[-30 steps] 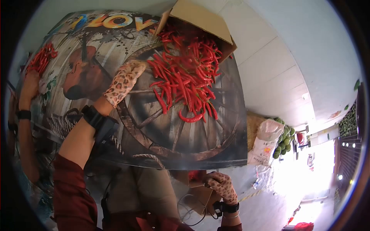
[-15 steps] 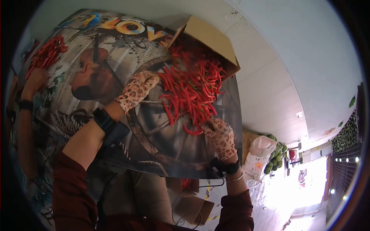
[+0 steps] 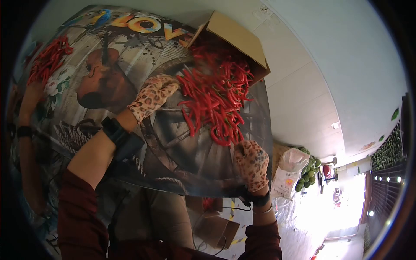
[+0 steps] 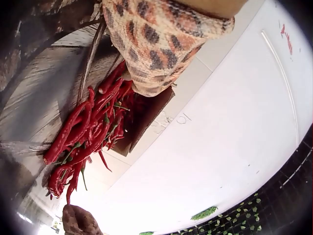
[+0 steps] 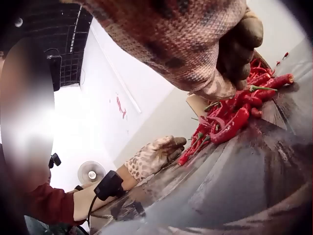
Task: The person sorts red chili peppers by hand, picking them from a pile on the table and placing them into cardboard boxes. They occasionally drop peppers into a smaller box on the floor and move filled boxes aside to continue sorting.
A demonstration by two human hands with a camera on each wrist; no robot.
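Note:
Both hands wear leopard-print gloves. A large pile of red chili peppers [image 3: 214, 99] spreads over the printed tabletop, spilling from a cardboard box [image 3: 240, 37] lying on its side. My left hand [image 3: 155, 96] rests at the pile's left edge. Its fingers are loosely extended beside the peppers in the right wrist view, where that hand [image 5: 155, 157] shows from the side. At the pile's front end, my right hand [image 3: 252, 164] has curled fingers and pinches a chili pepper [image 4: 71, 188] by its tip; the left wrist view shows this at the fingertips.
Another person's hand [image 3: 34, 93] is beside a smaller heap of chilies [image 3: 50, 58] at the table's far left. Below the front edge stand open cardboard boxes [image 3: 216, 229]. Beyond the right edge are a white sack [image 3: 288, 171] and a stack of watermelons [image 3: 308, 171].
My right hand rose from below the table to the pile's front, then shifted slightly down and right. The front peppers moved a little. My left hand has stayed beside the pile.

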